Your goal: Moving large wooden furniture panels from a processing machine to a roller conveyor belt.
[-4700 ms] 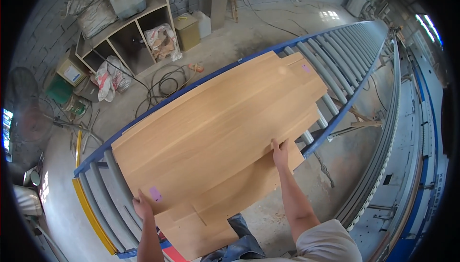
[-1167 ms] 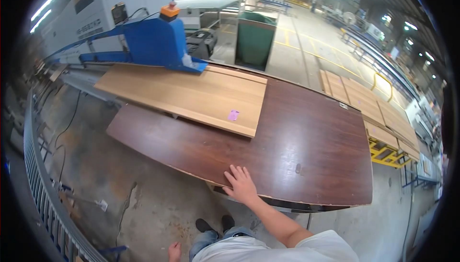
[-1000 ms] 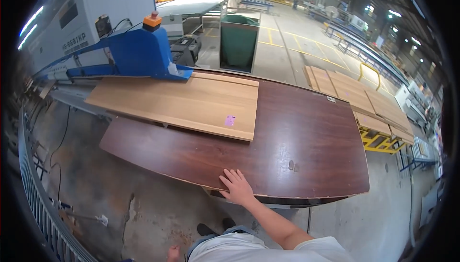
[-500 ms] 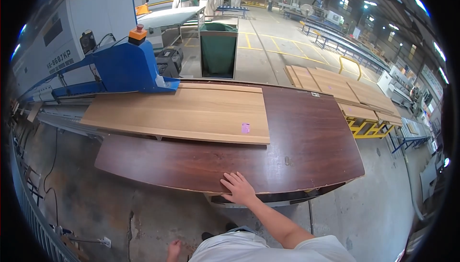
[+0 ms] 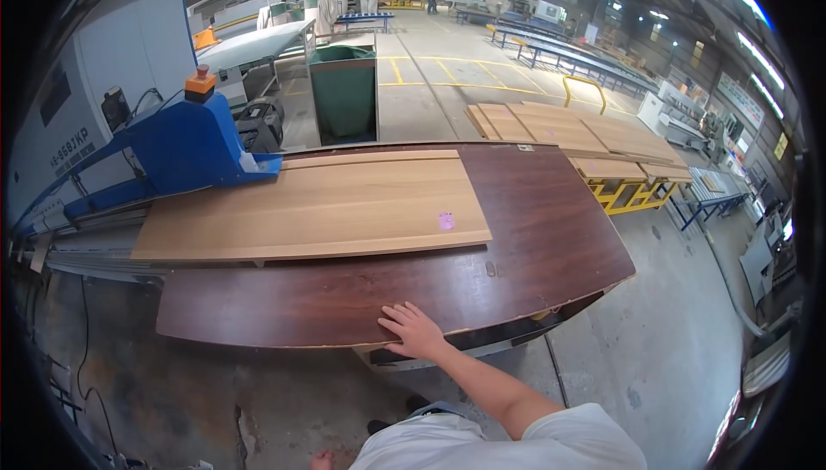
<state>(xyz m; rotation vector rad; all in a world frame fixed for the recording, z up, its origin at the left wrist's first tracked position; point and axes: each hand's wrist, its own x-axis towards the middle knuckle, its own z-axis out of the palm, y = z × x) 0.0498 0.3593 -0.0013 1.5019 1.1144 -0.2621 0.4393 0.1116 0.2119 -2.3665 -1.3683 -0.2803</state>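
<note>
My right hand [image 5: 413,332] lies flat on the near edge of a dark red-brown wooden table top [image 5: 551,255], fingers spread and holding nothing. Beyond it, a long light wood-grain panel [image 5: 318,203] rests on the table, apart from my fingers. A small pink label [image 5: 446,221] sticks near the panel's right end. The panel's left part lies alongside the blue housing [image 5: 181,143] of a large machine. My left hand [image 5: 323,460] hangs low by my side at the bottom edge, mostly cut off, so its fingers cannot be made out.
An orange box with a red button [image 5: 200,83] tops the blue housing. A green-lined bin [image 5: 344,96] stands behind the table. To the right, stacked wood panels [image 5: 568,130] lie on a yellow frame [image 5: 632,195]. Roller conveyors [image 5: 576,61] run farther back.
The light panel has slid right across the table, away from the machine. My view has turned somewhat to the right. My right hand stays at the table edge; my left hand sits lower in view.
</note>
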